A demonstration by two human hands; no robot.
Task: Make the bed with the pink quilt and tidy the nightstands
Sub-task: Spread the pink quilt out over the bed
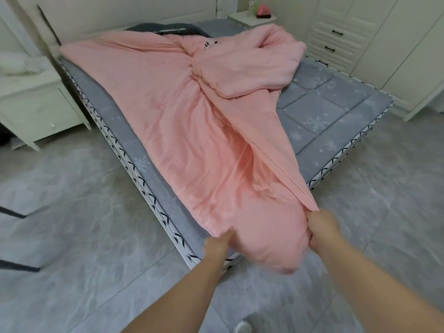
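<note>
The pink quilt (182, 121) lies crumpled across the grey mattress (331, 109), bunched in a heap at the far right and stretched toward the near corner of the bed. My left hand (217, 243) grips the quilt's near edge at that corner. My right hand (322, 231) grips the quilt's bunched corner and a folded hem a little to the right. A dark grey pillow (165, 28) shows at the head of the bed, partly under the quilt.
A white nightstand (36, 102) with white cloth on top stands left of the bed. Another nightstand (252, 19) with a pink-and-green object (263, 9) sits at the far end. White wardrobe drawers (336, 37) line the right wall. Grey tiled floor (72, 224) surrounds the bed.
</note>
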